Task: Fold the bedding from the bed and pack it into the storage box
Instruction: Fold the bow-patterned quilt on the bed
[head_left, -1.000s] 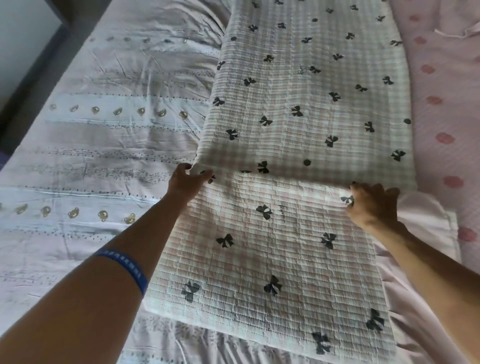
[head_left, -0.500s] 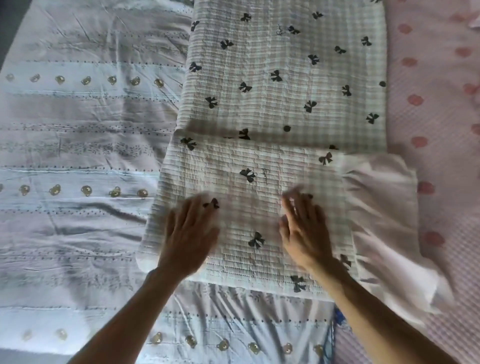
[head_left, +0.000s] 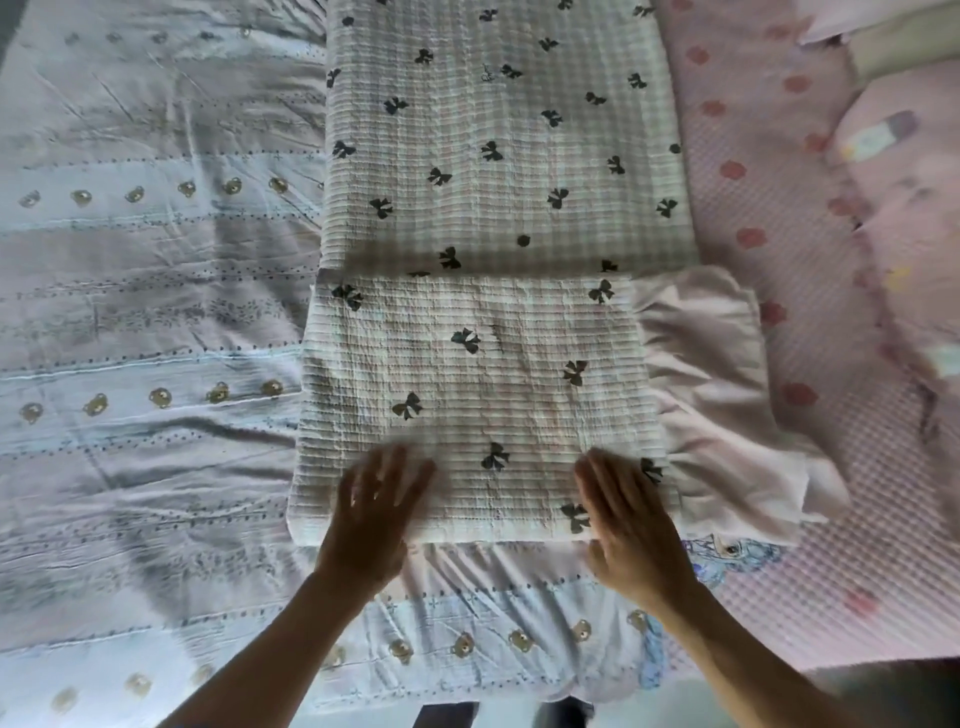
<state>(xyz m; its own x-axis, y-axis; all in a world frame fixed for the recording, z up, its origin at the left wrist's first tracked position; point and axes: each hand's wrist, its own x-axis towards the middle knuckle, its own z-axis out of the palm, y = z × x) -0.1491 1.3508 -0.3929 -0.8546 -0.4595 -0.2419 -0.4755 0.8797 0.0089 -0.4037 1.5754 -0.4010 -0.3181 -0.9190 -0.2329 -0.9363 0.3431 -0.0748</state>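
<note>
Risk: folded flap of the bow-print quilt (head_left: 483, 405) may spring open or skew, judging by its thick layers, if pressure is uneven.
Left hand (head_left: 371, 512): flat, fingers spread, pressing the flap's near edge; gripping nothing.
Right hand (head_left: 631, 519): flat, fingers straight, pressing likewise.
Quilt location: on the bed (head_left: 130, 291), unfolded part extending away; pink ruffle (head_left: 717, 395) protruding right.

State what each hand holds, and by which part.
Nothing is gripped. The left hand and right hand lie flat, fingers straight, on the near edge of the folded quilt.
</note>
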